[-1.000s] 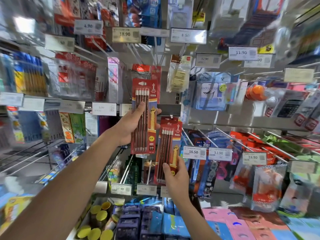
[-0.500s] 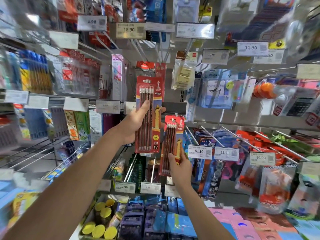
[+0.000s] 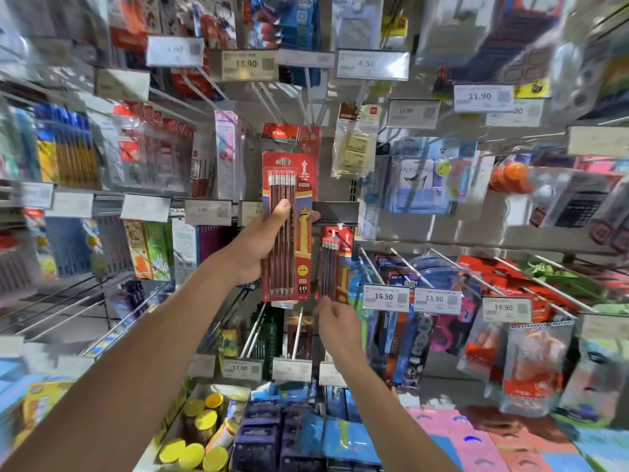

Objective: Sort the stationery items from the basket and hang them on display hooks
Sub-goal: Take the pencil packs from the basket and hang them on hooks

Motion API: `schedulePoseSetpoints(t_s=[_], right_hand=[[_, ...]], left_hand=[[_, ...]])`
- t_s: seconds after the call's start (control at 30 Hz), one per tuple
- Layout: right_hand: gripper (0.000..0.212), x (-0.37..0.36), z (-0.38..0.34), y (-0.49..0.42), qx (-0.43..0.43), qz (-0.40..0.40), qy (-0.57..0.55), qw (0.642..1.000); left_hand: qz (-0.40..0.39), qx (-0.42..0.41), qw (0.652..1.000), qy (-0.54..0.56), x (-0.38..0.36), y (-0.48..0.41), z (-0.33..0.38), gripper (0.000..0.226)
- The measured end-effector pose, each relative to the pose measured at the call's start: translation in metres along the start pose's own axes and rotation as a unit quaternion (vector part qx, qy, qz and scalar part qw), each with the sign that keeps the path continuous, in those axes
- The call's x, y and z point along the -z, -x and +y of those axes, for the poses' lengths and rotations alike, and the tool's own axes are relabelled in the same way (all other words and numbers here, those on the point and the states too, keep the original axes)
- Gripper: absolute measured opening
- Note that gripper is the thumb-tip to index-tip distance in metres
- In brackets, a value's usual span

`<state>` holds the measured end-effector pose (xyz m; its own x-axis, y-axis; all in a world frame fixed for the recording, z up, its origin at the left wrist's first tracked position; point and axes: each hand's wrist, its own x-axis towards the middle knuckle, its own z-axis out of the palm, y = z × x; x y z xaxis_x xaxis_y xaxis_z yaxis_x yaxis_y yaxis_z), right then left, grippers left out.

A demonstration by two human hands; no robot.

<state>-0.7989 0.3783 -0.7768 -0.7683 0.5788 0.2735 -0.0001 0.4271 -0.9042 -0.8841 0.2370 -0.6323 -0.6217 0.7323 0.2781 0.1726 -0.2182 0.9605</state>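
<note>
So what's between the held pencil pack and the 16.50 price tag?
A smaller red pencil pack hangs there, above the right hand, in the head view.

Head-worn wide-angle view, facing forward, close to display hooks (image 3: 297, 332)

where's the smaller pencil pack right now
Head view, just right of centre: the smaller pencil pack hangs beside the larger pencil pack in the left hand, left of the 16.50 price tag.

Light: bright, even, from overhead; shadows faint.
Glare: white sheen on plastic packets (image 3: 452, 25), far upper right.
Blur: edges smeared; centre sharp.
Distortion: straight lines bow toward the corners.
</note>
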Motion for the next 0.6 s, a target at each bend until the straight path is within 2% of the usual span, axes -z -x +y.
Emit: schedulePoseSetpoints(t_s=[0.1, 0.17, 0.23, 0.43, 0.53, 0.6], right_hand=[[0.049, 0.002, -0.026, 0.019, 0.101, -0.016, -0.154, 0.983], [0.039, 0.005, -0.046, 0.019, 0.102, -0.07, -0.252, 0.96], [0.031, 0.006, -0.06, 0.017, 0.104, -0.109, -0.3, 0.942], [0.016, 0.013, -0.044, 0.027, 0.146, -0.101, -0.288, 0.941], [0.011, 0.022, -0.009, 0.043, 0.128, -0.091, -0.26, 0.953], [0.01, 0.026, 0.017, 0.053, 0.111, -0.063, -0.219, 0.967]], left_hand=[[-0.001, -0.007, 1.0, 0.006, -0.001, 0.0, -0.003, 0.072], [-0.005, -0.01, 1.0, 0.015, -0.002, 0.0, -0.003, 0.074], [-0.005, -0.007, 1.0, 0.024, -0.002, 0.001, -0.003, 0.071], [0.005, -0.002, 0.999, 0.041, -0.002, 0.003, -0.003, 0.066], [-0.014, 0.011, 0.999, 0.026, 0.0, 0.005, 0.001, 0.054], [-0.017, 0.011, 1.0, 0.022, 0.001, 0.007, 0.004, 0.06]])
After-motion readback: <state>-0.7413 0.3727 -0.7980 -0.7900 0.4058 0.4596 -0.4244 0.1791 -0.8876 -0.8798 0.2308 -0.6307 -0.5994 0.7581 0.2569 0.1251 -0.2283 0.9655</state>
